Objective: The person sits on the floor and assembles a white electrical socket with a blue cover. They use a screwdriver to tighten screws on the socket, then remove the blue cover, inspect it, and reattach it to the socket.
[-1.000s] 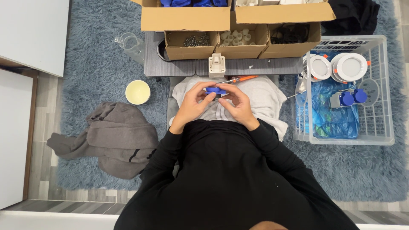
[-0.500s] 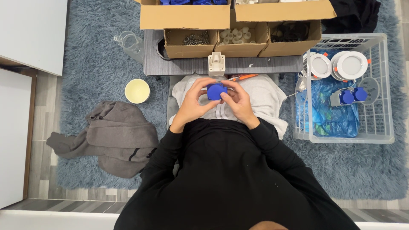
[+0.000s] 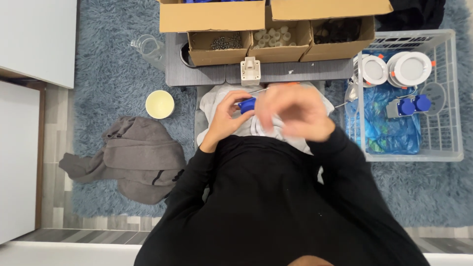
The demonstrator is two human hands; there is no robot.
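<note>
Left hand (image 3: 227, 116) pinches the blue part (image 3: 247, 105) (right hand (image 3: 294, 112) blurred, grip unclear) just beside it.

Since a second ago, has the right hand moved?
Yes. The right hand has left the blue part and swung right, toward the wire basket; the left hand keeps holding it.

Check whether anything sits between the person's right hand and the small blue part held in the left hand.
Nothing visible does. The left hand holds the blue part over the white cloth; the right hand, motion-blurred, is right beside it with no object between them.
</note>
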